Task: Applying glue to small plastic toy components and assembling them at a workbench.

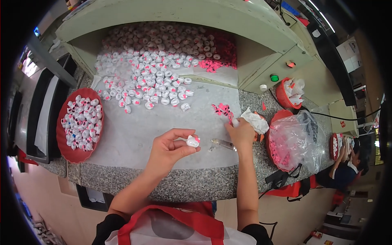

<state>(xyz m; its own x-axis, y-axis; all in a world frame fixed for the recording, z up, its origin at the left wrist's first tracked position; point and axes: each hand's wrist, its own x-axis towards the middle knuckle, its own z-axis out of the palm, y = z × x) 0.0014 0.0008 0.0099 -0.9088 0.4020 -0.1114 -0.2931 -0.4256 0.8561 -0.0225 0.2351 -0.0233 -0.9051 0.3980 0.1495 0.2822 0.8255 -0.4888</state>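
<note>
My left hand [173, 148] pinches a small white figurine head [192, 141] with a pink patch, between thumb and fingers above the white sheet [134, 143]. Farther right, my right hand [241, 135] reaches down beside a little pile of pink bow-like pieces [222, 110]. Its fingertips are closed near a small white bit, and I cannot make out what they hold. A crumpled white cloth [254, 121] lies just right of that hand. Left of its wrist rests a slim metal-looking tool [223, 144]. Many similar white heads [157, 87] lie loose beyond my hands.
A greenish cabinet [261, 61] stands over the heads at the back. On the left sits a red basket [61, 134] of finished-looking heads. To the right are a red basket [271, 151] with pink pieces under clear plastic, and an orange-red bowl [281, 96]. A co-worker [345, 173] sits far right.
</note>
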